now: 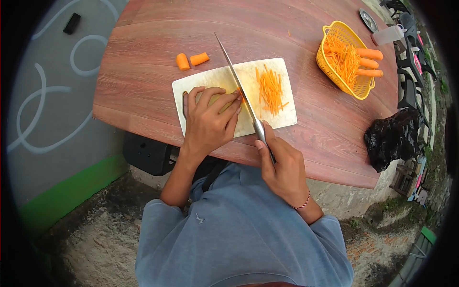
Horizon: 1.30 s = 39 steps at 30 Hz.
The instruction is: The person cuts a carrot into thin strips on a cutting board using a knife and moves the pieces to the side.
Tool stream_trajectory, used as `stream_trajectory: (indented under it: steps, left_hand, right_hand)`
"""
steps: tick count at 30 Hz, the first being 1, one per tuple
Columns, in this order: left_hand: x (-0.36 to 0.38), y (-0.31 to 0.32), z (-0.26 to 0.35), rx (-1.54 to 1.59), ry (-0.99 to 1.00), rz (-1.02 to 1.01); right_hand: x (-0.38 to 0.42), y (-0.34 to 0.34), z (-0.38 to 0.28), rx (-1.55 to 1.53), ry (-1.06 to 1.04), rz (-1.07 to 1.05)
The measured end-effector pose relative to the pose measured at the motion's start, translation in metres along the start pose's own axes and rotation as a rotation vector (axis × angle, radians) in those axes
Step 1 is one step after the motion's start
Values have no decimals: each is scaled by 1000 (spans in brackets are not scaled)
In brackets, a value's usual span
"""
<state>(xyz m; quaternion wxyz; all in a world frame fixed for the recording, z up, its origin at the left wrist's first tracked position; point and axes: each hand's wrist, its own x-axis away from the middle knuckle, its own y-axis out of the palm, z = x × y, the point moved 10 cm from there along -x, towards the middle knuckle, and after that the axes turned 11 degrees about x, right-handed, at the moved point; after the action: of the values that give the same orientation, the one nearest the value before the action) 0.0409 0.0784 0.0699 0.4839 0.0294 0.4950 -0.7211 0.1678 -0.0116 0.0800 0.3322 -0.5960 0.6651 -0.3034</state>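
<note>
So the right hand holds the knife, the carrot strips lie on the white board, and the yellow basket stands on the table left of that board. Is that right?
Not quite: the yellow basket stands on the table right of the white board, as the head view shows. The rest holds: the right hand grips the knife, and the carrot strips lie on the board.

Grey wall (pixel 52 112), pale looping lines (pixel 42 79) painted on it, green band (pixel 71 186) along its base. Reddish wood-grain table (pixel 143 86), black seat (pixel 146 153) partly under its left end. Black chairs (pixel 408 93) at far right, patches of greenery (pixel 442 85) beyond. Rough, patchy ground (pixel 95 248), even daylight
</note>
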Motion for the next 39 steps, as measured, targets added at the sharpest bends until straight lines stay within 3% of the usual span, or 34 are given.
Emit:
stream_trajectory:
  steps: [7,15,18,28,39]
  left_hand:
    - [-1,2,2,0,7,-26]
    - [3,1,2,-25,13,-3]
    - [2,1,3,-21,14,-4]
    - [1,0,4,-15,6,-12]
    - [1,0,3,-9,5,-10]
  right_hand:
    - [-18,13,-2,124,-7,41]
    - [-38,8,14,-107,92,-14]
    - [-32,1,17,-64,123,-6]
    - [-18,4,7,-143,70,4]
    - [-4,10,-7,58,26,55]
